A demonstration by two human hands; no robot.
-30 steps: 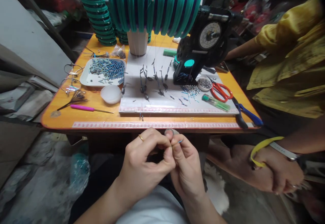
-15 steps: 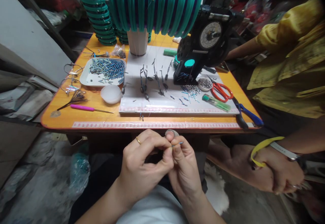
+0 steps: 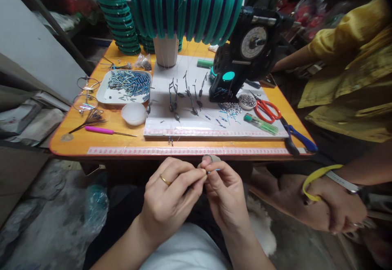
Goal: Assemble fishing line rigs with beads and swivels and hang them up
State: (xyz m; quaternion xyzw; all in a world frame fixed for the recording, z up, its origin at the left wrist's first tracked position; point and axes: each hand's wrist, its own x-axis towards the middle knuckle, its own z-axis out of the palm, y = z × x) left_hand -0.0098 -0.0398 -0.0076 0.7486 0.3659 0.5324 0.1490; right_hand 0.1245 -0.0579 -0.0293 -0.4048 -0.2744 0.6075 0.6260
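Currently | your right hand (image 3: 228, 194) pinches a thin blue piece (image 3: 217, 169), lower centre of frame | your left hand (image 3: 168, 192), fingertips pressed together just beside it, contents hidden | measuring strip (image 3: 122, 151) along the worktop (image 3: 72, 139) front: printed numerals, too small to read | dial (image 3: 247, 43), upper right: markings illegible

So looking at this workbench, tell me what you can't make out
All in the head view:
- Blue piece: full shape hidden by the right hand.
- Whatever the left hand may pinch: covered by its own fingers.
- Teal spools: tops cut off by the upper edge.
- Dial: markings too small.
- Co-worker's arm: its hand hidden behind the black machine.
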